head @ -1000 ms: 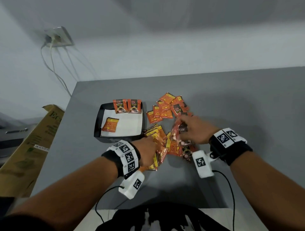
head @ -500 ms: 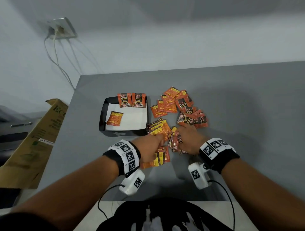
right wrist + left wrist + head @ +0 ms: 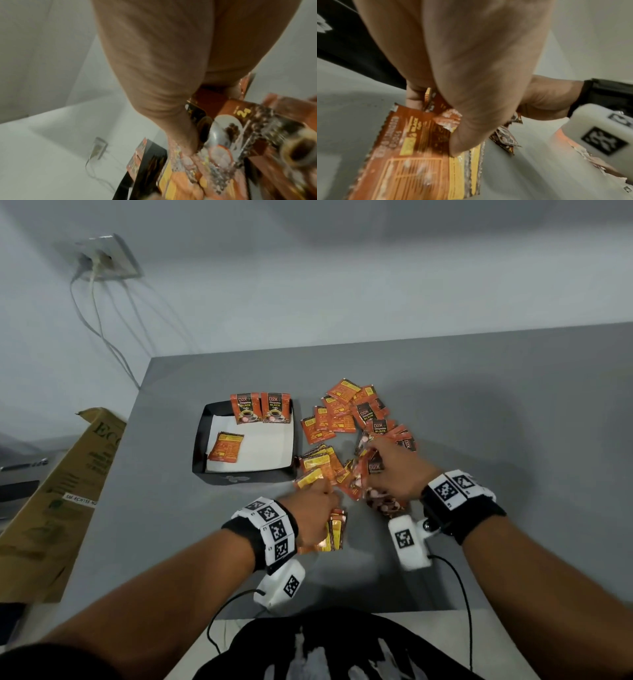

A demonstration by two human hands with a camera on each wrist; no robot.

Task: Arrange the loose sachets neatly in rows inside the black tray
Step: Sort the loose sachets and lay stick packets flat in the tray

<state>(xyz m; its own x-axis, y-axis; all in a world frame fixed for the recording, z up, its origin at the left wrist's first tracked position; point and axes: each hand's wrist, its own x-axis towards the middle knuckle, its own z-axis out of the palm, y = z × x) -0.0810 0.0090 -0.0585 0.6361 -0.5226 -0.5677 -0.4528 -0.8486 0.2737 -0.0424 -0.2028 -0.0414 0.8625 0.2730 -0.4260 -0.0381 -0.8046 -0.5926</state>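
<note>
On the grey table [image 3: 479,422], both hands work inside a heap of orange sachets [image 3: 342,419] that lies just right of the black tray [image 3: 200,446]. Much of the heap is hidden: the left hand [image 3: 313,517] covers the near sachets, and the right hand [image 3: 394,470] covers the middle of the pile. Both wrist views are blurred, so most print on the packets cannot be read. In the left wrist view the left hand [image 3: 462,67] curls its fingers round a small bundle of sachets [image 3: 419,155], thumb pressed on the top one. In the right wrist view the right hand [image 3: 163,67] grips several sachets [image 3: 231,128] bunched between thumb and fingers; how many cannot be told.

The bundle in the left hand [image 3: 334,530] stands on edge, its long axis running away from the person. Inside the tray, two upright sachets [image 3: 260,409] lean against the far wall, faces toward the person, and one flat sachet [image 3: 226,446] lies on the white liner, tilted slightly, long axis roughly front to back.

Compared with half a second ago, the right hand has moved up and deeper into the pile, now covering sachets that were exposed, while the left hand stays at the near edge with its bundle. The three sachets in the tray are unchanged.
</note>
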